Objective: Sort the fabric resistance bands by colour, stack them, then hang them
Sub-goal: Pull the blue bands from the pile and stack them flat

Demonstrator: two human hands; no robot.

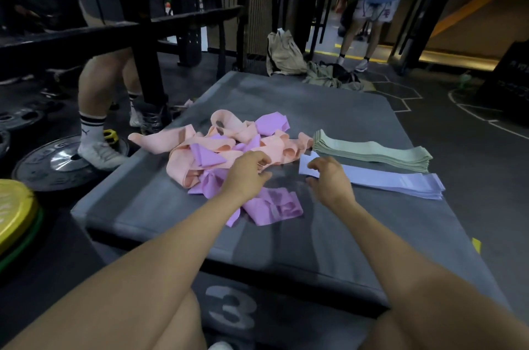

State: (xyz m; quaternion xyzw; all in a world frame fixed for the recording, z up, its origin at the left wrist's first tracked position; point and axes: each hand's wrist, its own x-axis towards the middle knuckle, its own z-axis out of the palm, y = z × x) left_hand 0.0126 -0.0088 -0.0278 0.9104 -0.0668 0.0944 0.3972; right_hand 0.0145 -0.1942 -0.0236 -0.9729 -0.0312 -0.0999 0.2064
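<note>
- The grey padded box top (329, 109) served as the surface, with a large white "3" (230, 311) printed on its front face.
- A loose heap of peach-pink fabric resistance bands (226, 137) and purple fabric resistance bands (272, 123) lay tangled together on the middle of the surface.
- One purple band with dark printing (279, 206) lay at the near edge of the heap, between the two forearms.
- A neat stack of sage-green fabric bands (378, 155) lay flat on the right part of the surface, its left end just beside the heap.
- A flat stack of pale lavender fabric bands (395, 182) lay just in front of the green stack, nearer the person.
- The left hand (247, 173) hovered over the near side of the heap with fingers curled; whether they had hold of a band could not be told.
- The right hand (329, 178) rested at the left end of the lavender stack, fingers and thumb curled round that end.
- Black weight plates (57, 163) lay on the floor to the left, with another person's white shoe (100, 152) on one.
- A beige bag (284, 53) sat on the floor beyond the surface.
</note>
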